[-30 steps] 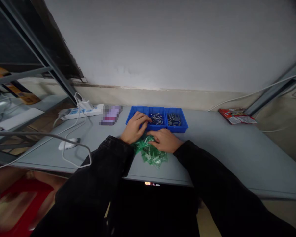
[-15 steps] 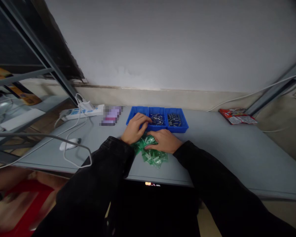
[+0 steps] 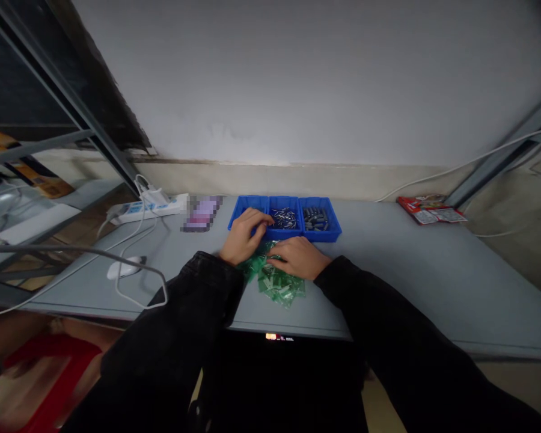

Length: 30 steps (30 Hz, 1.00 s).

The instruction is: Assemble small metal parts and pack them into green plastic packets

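My left hand (image 3: 244, 236) reaches over the front of the blue bins, its thumb and fingers pinched together near the middle bin's left edge. Whatever is between those fingertips is too small to make out. Thin metal pins or screws fill the middle blue bin (image 3: 285, 218). Dark grey cylindrical pieces lie in the right blue bin (image 3: 316, 218). Partly behind my left hand is the left blue bin (image 3: 247, 205). My right hand (image 3: 303, 257) is closed on a green plastic bag (image 3: 267, 248). Below it lie green see-through bags (image 3: 281, 287) with small pale pieces inside.
On the left are a power strip (image 3: 169, 206) with cables, a blurred purple item (image 3: 202, 214) and a white computer mouse (image 3: 125, 267). A red packet (image 3: 430, 210) lies at the back right. A person in red (image 3: 49, 373) sits at lower left.
My right hand's thumb and fingers have shifted a little on the green bag. My left hand's fingertips stay near the middle bin. The view has moved slightly.
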Tool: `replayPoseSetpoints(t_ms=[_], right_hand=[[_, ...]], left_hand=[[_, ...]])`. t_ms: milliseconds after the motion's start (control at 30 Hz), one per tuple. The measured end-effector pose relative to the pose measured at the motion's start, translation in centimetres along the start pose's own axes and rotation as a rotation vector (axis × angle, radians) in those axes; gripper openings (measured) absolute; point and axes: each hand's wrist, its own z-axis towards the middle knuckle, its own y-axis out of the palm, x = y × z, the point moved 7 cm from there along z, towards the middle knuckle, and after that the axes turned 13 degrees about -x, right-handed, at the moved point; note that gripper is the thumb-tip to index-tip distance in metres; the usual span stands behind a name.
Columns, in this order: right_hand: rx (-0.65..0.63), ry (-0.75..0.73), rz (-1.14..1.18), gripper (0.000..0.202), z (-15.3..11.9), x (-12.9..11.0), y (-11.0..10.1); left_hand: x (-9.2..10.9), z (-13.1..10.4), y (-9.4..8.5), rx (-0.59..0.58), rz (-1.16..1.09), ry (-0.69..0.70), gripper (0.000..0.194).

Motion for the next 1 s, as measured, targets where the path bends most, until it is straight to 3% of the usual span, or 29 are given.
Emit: replayPoseSetpoints(t_ms=[233, 533, 1000], right_hand=[[0.054, -0.026, 0.018, 0.018, -0.27, -0.27, -0.36], [0.000, -0.053, 0.119, 0.018, -0.48, -0.39, -0.60], [-0.023, -0.067, 0.085, 0.013, -0.16, -0.35, -0.22]], left_hand=[[0.15, -0.02, -0.06, 0.005, -0.005, 0.005, 0.022], [0.01, 0.03, -0.06, 0.003, -0.011, -0.006, 0.023], [-0.17, 0.01, 0.08, -0.004, -0.011, -0.019, 0.022]])
